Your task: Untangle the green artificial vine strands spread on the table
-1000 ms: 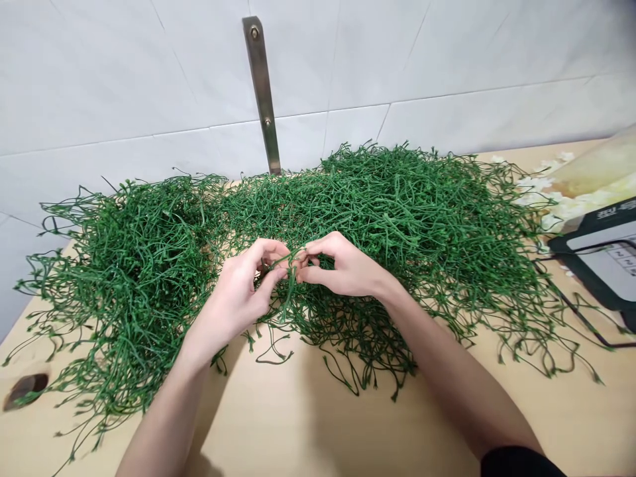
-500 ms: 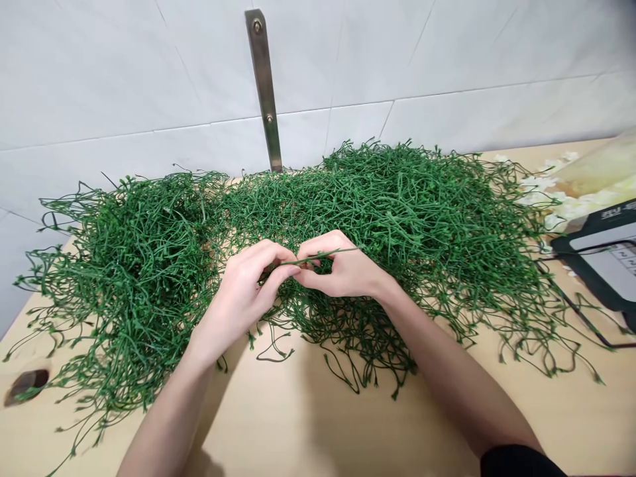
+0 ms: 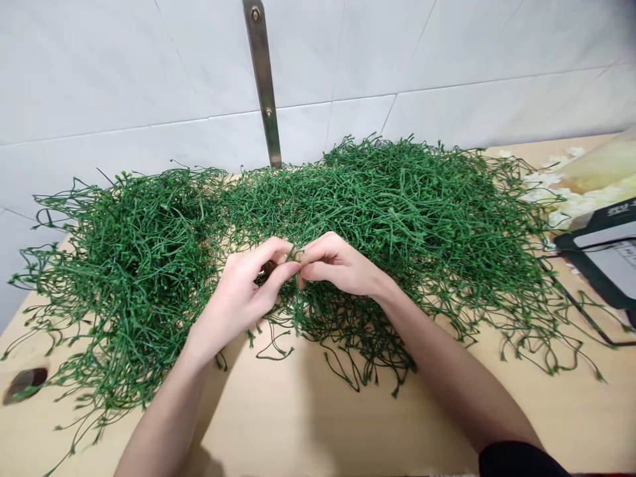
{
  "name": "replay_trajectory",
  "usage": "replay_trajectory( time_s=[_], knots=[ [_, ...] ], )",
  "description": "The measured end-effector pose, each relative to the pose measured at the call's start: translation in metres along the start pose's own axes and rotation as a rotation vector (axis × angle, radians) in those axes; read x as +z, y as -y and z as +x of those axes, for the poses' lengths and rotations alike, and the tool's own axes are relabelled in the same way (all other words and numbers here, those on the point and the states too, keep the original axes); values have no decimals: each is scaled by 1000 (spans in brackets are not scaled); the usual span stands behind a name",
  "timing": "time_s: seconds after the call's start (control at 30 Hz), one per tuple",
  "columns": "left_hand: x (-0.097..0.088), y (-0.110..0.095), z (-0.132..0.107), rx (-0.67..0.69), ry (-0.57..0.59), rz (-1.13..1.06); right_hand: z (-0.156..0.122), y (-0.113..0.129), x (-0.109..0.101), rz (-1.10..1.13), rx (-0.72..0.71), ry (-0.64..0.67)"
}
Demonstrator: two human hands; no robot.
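Fingertip to fingertip, my left hand (image 3: 251,285) and my right hand (image 3: 342,265) meet over the middle of the table. Both are closed in a pinch on a thin green plastic stem (image 3: 295,254), whose tip pokes up between the fingers. Part of the stem is hidden by the fingers. Behind and below my hands spreads a large heap of similar green stems (image 3: 407,199), thin and curly with small tufted ends. Left of my left hand lies another thick heap of green stems (image 3: 144,265).
The wooden table (image 3: 318,424) meets a white tiled wall (image 3: 447,53). A metal bracket (image 3: 263,73) with bolts is fixed to the wall. At the right are white artificial flowers (image 3: 561,192) and a dark-framed package (image 3: 606,258). A dark hole (image 3: 24,385) shows at the table's left.
The stem that stretched rightward across my right hand now stands up between my fingertips. My hands stay together in nearly the same place. The view has tipped slightly.
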State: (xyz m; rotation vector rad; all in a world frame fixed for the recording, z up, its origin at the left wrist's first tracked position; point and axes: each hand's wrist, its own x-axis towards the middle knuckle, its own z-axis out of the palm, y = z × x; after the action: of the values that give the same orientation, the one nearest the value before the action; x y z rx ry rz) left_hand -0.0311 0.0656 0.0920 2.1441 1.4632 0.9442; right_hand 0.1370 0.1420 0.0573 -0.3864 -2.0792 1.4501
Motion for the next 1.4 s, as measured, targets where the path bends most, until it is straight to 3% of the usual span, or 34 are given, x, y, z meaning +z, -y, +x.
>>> replay_trajectory(
  time_s=[0.13,0.3,0.47,0.8,1.07,1.23,1.4],
  knots=[
    [-1,0,-1,5,4,7,-1,1,0,-42,-16,-6],
    [-2,-2,0,0,81,43,-1,-1,4,-115,-60,-49],
    [-2,-2,1,-18,146,22,-1,-3,3,-139,-96,-12],
    [-2,0,-1,52,177,33,0,-10,9,-58,33,-44],
    [3,4,3,-55,109,-72,3,-15,18,-86,-61,-172],
    [1,10,2,-234,-52,-192,6,-20,15,38,-169,-186],
    [-1,13,4,-315,-150,-226,5,-10,9,-237,-114,-268]
  ],
)
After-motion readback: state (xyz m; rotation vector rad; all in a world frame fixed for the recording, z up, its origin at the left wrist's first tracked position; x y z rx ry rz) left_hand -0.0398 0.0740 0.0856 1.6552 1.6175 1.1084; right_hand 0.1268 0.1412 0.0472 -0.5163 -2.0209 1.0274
